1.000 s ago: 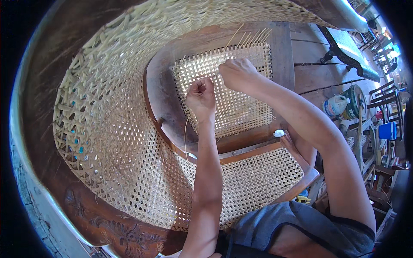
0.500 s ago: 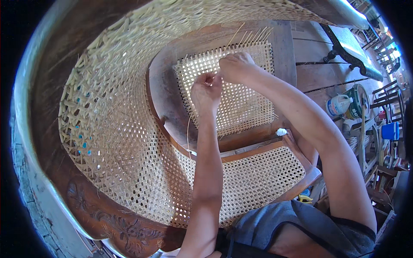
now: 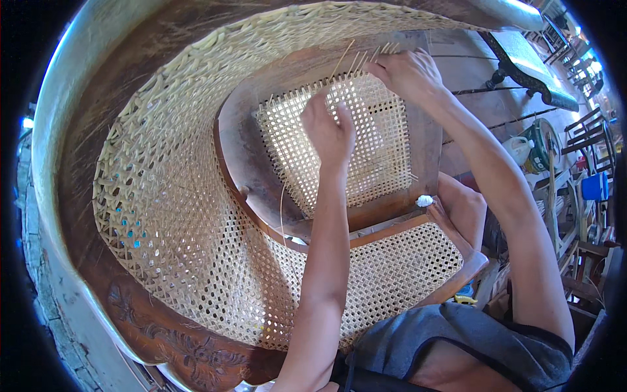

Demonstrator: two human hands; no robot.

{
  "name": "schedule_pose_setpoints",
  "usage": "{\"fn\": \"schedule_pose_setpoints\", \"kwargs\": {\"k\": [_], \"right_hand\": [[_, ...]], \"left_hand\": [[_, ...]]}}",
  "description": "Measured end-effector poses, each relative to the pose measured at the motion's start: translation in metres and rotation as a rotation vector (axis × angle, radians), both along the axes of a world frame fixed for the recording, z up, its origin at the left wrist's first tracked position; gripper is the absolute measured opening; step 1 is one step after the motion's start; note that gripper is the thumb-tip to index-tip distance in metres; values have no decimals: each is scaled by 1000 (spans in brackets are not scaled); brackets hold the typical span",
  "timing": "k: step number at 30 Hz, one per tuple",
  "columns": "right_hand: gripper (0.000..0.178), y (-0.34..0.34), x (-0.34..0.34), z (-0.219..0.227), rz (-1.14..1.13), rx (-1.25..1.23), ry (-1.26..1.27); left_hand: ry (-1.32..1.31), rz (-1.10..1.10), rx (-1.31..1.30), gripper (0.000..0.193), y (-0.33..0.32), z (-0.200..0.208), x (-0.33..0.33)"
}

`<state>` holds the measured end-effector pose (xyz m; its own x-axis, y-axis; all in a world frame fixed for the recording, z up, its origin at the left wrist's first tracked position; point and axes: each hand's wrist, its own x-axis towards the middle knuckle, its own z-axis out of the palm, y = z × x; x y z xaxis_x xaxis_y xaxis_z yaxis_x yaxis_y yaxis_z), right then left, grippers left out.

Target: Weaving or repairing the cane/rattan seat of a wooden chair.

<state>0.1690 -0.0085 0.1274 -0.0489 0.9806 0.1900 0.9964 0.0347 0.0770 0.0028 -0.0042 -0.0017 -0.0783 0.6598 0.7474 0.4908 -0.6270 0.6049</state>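
From my remote seat I watch the open cane seat panel (image 3: pixel 377 153), set within the wooden seat frame (image 3: pixel 240 153) and ringed on its left by the woven cane backrest (image 3: pixel 173 209). My left hand (image 3: pixel 330 134) is over the panel's left half, thumb spread away from the fingers, and I see no strand between them. My right hand (image 3: pixel 410 73) is at the panel's upper right corner, fingers bent, beside the loose cane ends (image 3: pixel 343 59) that stick out past the far edge. I cannot tell whether its fingertips pinch a strand or touch the weave. A thin loose strand (image 3: pixel 281 209) hangs near the panel's lower left side, left of my left forearm.

The work in hand looks to me like weaving cane through this grid. To do it well, I would draw each strand along its own row with a light, even pull, keeping it flat, since a twist would probably show and weaken the cane. The left hand could serve best beneath or beside the crossing, guiding the strand while the right draws up slack. I would check every over and under before tightening, pull in line with the row rather than upward, and keep my right wrist off those protruding ends, which could snag or be bent.
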Motion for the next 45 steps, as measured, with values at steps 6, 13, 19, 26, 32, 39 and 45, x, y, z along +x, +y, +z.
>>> {"fn": "schedule_pose_setpoints", "kwargs": {"k": [6,13,19,26,32,39,45], "right_hand": [[44,-12,-31,-3,55,-97,207],[17,5,-71,-39,260,-294,32],[15,14,-85,-56,350,-161,66],[18,23,-91,-42,301,-322,-95],[19,24,-85,-36,236,-329,-19],[24,27,-59,-24,71,-376,2],[41,13,8,2,25,-61,71]], "left_hand": [[-666,-322,-398,9,-3,14,-17],[-327,-89,-387,19,-6,-25,-48],[-420,-96,-458,24,-3,-33,-45],[55,119,-430,20,-8,-7,-45],[61,64,-428,21,-6,-6,-41],[12,192,-412,6,-9,-10,-25],[67,123,-240,15,-3,1,-6]]}}
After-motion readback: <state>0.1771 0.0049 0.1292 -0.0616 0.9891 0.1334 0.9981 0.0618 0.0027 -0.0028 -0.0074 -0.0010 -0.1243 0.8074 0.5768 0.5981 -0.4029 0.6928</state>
